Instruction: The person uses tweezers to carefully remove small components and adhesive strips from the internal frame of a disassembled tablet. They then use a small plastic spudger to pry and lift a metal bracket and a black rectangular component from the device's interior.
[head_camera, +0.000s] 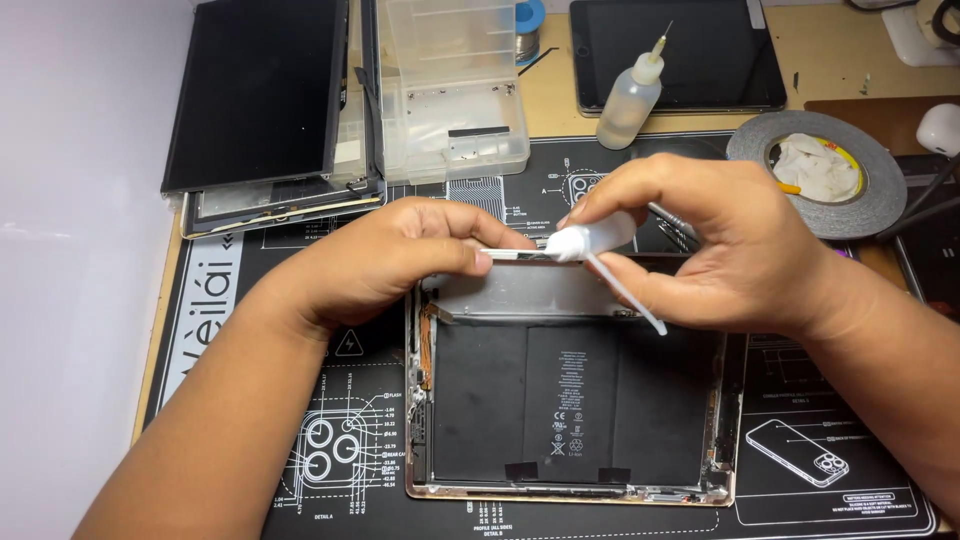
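A thin metal strip is pinched in the left hand over the opened tablet on the surface, while a small white tube is pinched by the right hand; a gentle, steady squeeze along the strip seems best.

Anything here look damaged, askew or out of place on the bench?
Nothing looks spilled or broken. The opened tablet lies flat with its black battery exposed. The removed screen leans tilted over a stack of parts at the mat's top left, slightly askew. The left hand steadies a thin metal strip; the right hand holds a small white tube.
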